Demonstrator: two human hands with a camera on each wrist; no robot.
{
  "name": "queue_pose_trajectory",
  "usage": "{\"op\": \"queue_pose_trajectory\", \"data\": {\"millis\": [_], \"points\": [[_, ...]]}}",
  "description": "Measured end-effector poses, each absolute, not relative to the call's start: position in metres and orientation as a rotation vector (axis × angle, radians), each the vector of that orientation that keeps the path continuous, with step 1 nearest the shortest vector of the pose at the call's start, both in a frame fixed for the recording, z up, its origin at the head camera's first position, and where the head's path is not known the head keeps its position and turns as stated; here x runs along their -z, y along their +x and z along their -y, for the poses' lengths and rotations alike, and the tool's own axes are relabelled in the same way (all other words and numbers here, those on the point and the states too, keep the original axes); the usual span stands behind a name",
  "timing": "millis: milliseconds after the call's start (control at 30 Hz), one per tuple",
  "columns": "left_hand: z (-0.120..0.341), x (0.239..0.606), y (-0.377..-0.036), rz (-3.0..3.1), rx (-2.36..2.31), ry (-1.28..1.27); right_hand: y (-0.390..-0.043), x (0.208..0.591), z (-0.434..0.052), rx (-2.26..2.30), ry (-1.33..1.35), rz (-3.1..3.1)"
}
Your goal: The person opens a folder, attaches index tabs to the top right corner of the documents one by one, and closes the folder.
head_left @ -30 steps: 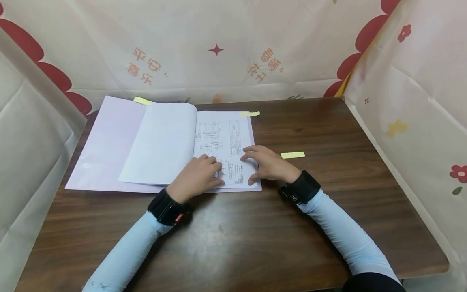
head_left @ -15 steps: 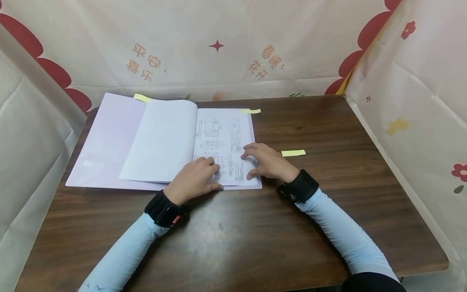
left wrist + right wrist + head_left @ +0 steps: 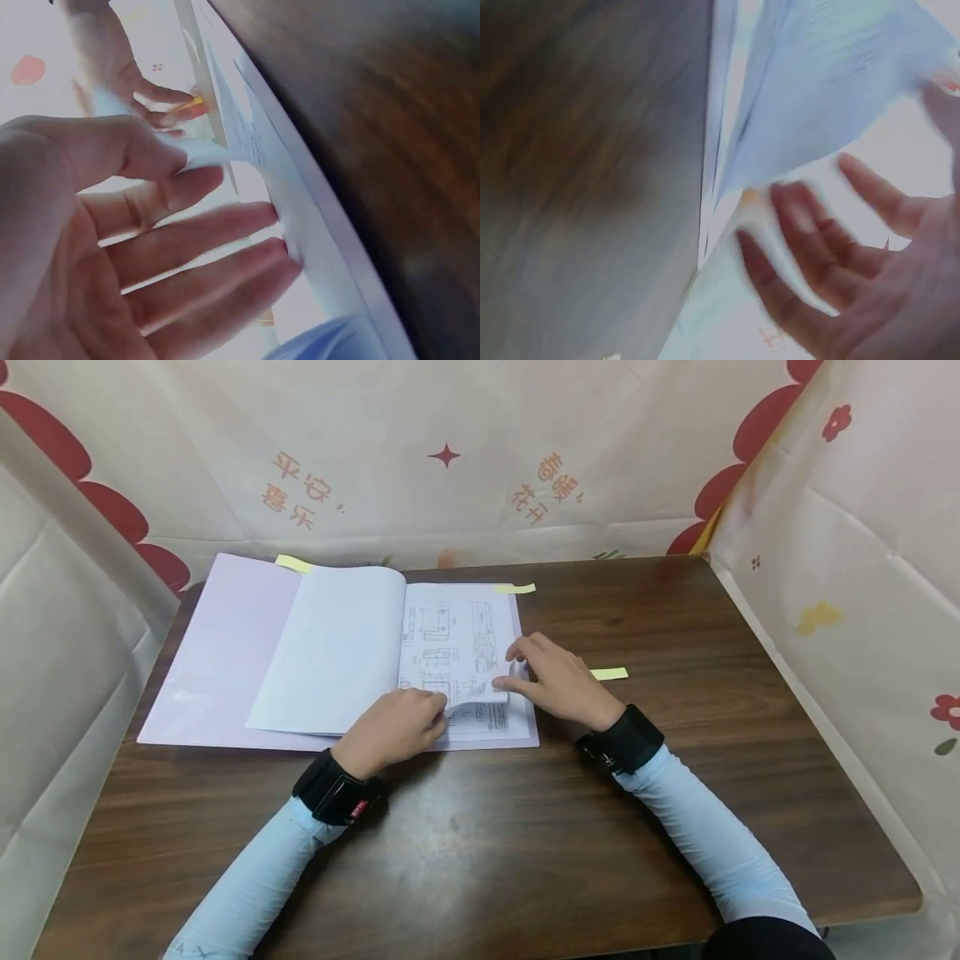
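An open folder with a lavender cover (image 3: 217, 652) lies on the brown table (image 3: 525, 843). Its right-hand page (image 3: 457, 635) carries technical drawings. My right hand (image 3: 512, 670) pinches that page's lower right corner and curls it up off the sheet below. In the right wrist view the lifted page (image 3: 832, 90) arches over my right hand (image 3: 832, 247), blurred. My left hand (image 3: 437, 712) rests with straight fingers on the bottom of the page near the spine. The left wrist view has my left hand (image 3: 225, 217) flat against the paper (image 3: 255, 150).
A loose yellow sticky note (image 3: 611, 673) lies on the table just right of my right hand. Yellow tabs stick out at the folder's top left (image 3: 292, 562) and at the top right of the page (image 3: 515, 587). Patterned cloth screens (image 3: 450, 460) close in three sides.
My right hand has shifted from lying flat on the page to lifting its lower right corner, which now curls upward. My left hand has stayed on the page's bottom.
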State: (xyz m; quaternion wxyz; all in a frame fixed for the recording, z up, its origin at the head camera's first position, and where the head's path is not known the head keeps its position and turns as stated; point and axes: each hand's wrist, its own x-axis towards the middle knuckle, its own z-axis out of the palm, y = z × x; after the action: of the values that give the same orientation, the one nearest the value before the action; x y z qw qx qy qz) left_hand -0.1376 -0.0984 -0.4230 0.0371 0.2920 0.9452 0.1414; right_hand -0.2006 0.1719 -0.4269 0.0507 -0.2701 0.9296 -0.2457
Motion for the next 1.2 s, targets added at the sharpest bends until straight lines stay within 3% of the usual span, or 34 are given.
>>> {"op": "queue_pose_trajectory", "data": {"millis": [467,767,1200], "points": [[0.113,0.395,-0.128,-3.184,-0.206,0.596,-0.203,0.438,-0.172,0.529,-0.927,-2.733],[0.15,0.371,-0.123,-3.078,-0.122,0.228,-0.203,0.441,-0.167,0.429,-0.917,-2.736],[0.167,0.381,-0.131,-2.796,-0.038,0.079,-0.202,0.441,-0.169,0.402,-0.921,-2.723]]}}
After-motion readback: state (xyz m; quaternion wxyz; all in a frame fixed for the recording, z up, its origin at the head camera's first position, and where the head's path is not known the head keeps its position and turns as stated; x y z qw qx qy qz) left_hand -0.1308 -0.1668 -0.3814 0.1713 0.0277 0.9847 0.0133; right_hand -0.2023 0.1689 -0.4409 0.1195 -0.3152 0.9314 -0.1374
